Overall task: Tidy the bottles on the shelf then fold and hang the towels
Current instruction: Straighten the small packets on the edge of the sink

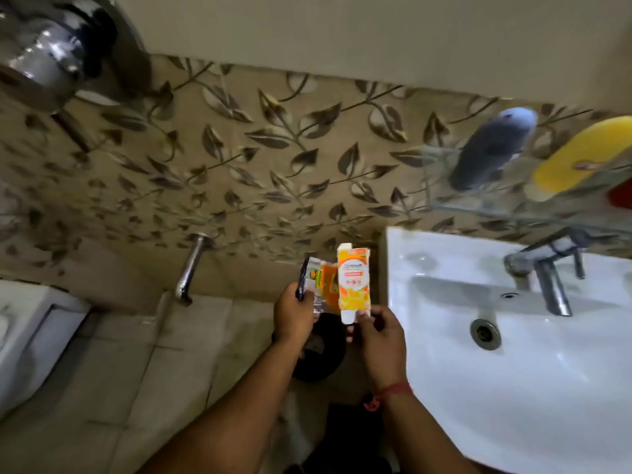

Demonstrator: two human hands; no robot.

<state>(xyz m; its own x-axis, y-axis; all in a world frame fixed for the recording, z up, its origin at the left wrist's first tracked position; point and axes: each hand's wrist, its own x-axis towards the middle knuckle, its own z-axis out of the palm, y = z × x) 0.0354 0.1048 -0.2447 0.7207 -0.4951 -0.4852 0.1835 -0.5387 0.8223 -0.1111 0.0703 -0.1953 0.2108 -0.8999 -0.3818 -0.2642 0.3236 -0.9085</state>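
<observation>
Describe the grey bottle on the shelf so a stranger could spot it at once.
Start at the white sink. Above its tap, a glass shelf is fixed to the leaf-patterned wall. The grey bottle stands on it with a pale rounded top, left of a yellow bottle.

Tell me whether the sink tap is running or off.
Off. No stream falls from the tap, and the white sink shows no water pooling around its drain.
</observation>
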